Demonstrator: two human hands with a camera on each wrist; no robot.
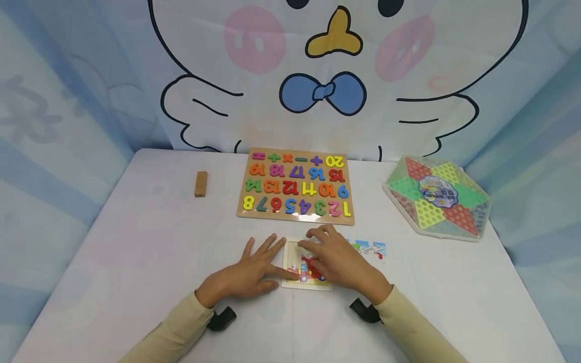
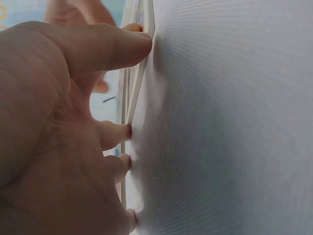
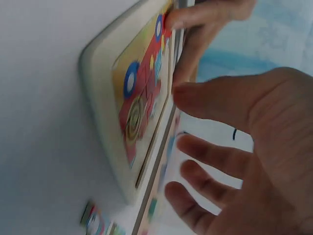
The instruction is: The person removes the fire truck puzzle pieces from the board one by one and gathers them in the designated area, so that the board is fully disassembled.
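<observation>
The spread left hand (image 1: 249, 272) and the loosely parted, seemingly empty right hand (image 1: 342, 259) flank a jigsaw tray (image 1: 308, 288), its red vehicle (image 3: 146, 81) apparently assembled, blue-sky pieces (image 1: 364, 247) left outside.

The puzzle frame (image 3: 101, 73) looks like smooth, matt wood.

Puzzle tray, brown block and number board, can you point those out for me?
Puzzle tray (image 3: 105, 93), right wrist view: on its pale rim.
Brown block (image 1: 200, 184), head view: on the middle of its upper face.
Number board (image 1: 298, 178), head view: around its centre, among the colored numbers.
</observation>
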